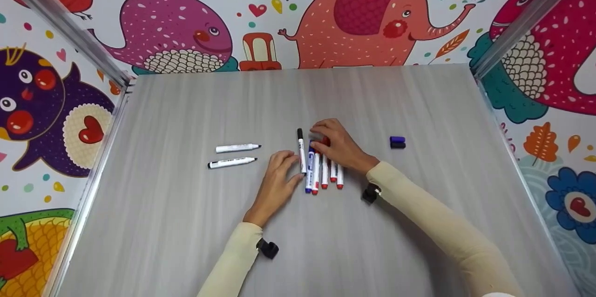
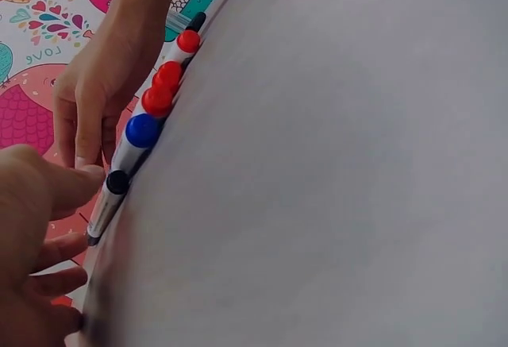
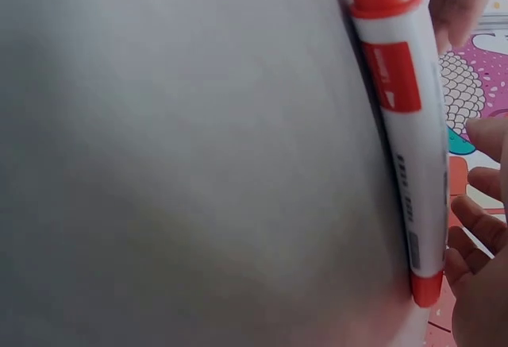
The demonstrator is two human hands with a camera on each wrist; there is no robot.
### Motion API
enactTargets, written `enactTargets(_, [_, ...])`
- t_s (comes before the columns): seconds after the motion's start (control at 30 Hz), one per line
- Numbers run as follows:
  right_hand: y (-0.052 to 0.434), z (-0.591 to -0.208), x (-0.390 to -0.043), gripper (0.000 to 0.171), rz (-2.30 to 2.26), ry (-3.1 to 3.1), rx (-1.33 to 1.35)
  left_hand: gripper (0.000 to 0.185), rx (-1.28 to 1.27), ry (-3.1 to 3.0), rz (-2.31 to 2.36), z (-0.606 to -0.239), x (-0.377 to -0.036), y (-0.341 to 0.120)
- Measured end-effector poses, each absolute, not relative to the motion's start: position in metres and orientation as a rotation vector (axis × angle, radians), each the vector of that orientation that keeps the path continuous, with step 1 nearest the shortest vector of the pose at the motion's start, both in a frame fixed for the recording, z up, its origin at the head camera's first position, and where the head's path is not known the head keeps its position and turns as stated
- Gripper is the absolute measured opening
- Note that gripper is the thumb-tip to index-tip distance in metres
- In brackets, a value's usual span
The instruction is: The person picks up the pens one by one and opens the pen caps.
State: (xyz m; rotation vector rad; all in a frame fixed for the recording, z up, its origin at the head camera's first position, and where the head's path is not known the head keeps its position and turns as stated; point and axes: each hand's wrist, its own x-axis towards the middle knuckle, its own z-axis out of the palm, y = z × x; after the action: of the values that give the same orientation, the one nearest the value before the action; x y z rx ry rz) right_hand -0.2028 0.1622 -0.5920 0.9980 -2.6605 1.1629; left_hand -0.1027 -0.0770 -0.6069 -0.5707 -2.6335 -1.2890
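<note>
A red marker (image 3: 421, 136) (probably light, stiff, best pinched mid-barrel) is lying well inside the table's (image 1: 437, 101) far edge. Left hand (image 1: 274, 185) is bracketing the black marker (image 1: 301, 151), fingers wide; right hand (image 1: 343, 149) is obscuring its grip.

A person's left sleeve (image 1: 230, 259) and right sleeve (image 1: 442, 222), both plain, snug and cream, reach the wrists. A small, blocky black left camera (image 1: 268, 248) and a matching right camera (image 1: 370, 193) sit at the cuffs. A white patch (image 1: 497, 294) edges the right sleeve's upper end.
</note>
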Motion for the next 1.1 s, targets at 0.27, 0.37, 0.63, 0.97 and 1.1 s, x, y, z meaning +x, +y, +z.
enactTargets(0.27, [0.151, -0.593, -0.211, 0.041, 1.147, -2.682, 1.019, 0.048, -0.610, -2.671, -1.215, -0.605, -0.102, -0.074])
enactTargets(0.37, [0.149, -0.593, -0.216, 0.042, 1.125, -2.708, 1.026, 0.049, -0.631, -2.676, -1.169, -0.605, -0.102, -0.072])
enactTargets(0.63, [0.139, -0.590, -0.220, 0.051, 1.025, -2.748, 1.062, 0.050, -0.661, -2.706, -1.051, -0.604, -0.102, -0.068])
enactTargets(0.97, [0.129, -0.585, -0.219, 0.052, 0.925, -2.940, 1.018, 0.048, -0.651, -2.700, -1.034, -0.605, -0.102, -0.069])
enactTargets(1.1, [0.131, -0.584, -0.219, 0.049, 0.946, -2.938, 1.029, 0.049, -0.647, -2.703, -1.049, -0.605, -0.103, -0.069])
